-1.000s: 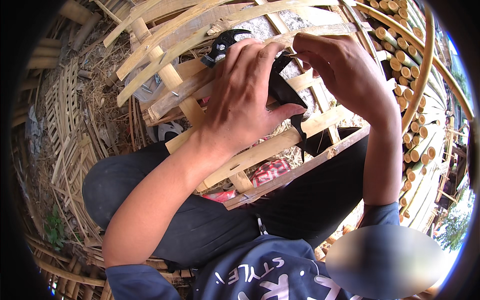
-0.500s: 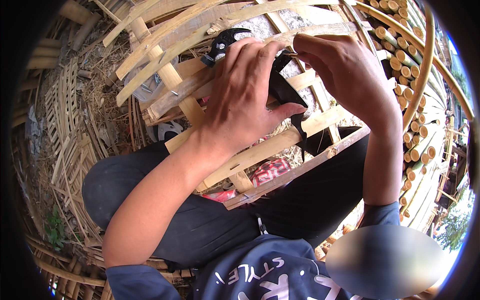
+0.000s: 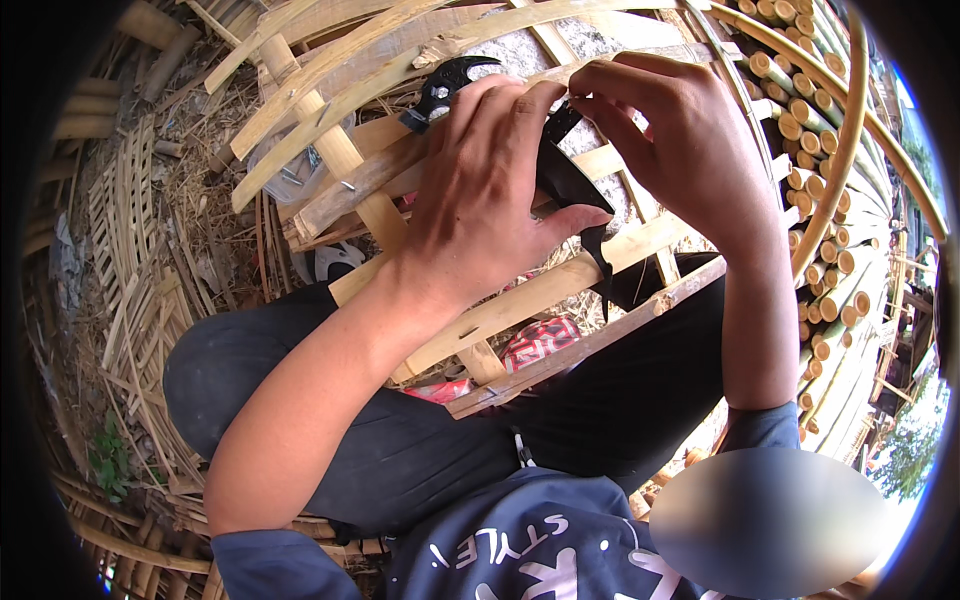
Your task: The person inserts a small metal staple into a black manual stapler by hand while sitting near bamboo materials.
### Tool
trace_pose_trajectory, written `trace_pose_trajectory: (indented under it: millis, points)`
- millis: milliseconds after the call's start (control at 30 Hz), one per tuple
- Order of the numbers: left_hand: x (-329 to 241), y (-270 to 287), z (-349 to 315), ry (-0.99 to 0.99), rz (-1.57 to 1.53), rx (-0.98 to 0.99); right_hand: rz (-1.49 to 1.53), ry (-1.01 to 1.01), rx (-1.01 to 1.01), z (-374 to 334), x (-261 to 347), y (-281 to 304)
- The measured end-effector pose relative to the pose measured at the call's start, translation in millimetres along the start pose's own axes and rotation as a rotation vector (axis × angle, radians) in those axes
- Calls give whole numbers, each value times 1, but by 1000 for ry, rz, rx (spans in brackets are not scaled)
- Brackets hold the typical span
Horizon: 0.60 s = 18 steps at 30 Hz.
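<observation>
Head view, black tool (image 3: 575,190) under left hand (image 3: 480,200) fingers (image 3: 520,110)

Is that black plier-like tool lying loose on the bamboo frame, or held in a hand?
Held: the left hand wraps the black tool; the right hand touches it.

my left hand (image 3: 480,200) covers most of the black tool (image 3: 570,185), so only its toothed head and a pointed end show. how my grip sits on its handle is hidden, and whatever my right hand (image 3: 680,150) pinches at the fingertips is too small to tell. the bamboo frame (image 3: 540,295) runs off the top edge (a blurred patch sits lower right).
</observation>
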State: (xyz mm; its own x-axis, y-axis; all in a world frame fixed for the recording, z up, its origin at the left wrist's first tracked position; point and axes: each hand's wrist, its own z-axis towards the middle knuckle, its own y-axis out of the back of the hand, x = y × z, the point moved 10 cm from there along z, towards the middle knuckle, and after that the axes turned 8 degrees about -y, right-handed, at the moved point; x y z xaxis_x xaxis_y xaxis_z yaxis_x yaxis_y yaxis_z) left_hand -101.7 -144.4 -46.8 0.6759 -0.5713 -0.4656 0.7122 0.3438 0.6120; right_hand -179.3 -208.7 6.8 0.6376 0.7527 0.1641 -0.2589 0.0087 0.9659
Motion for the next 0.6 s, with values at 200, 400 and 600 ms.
trace_pose_trajectory:
  millis: [200, 400, 600]
  points:
    - [1, -1, -1, 3, -2, 18, 164, -22, -43, -2, -7, 3]
    - [0, 0, 1, 1, -6, 16, 259, -49, -92, -2, -13, 7]
    - [-1, 0, 1, -3, -9, 13, 314, -68, -72, -1, -16, 2]
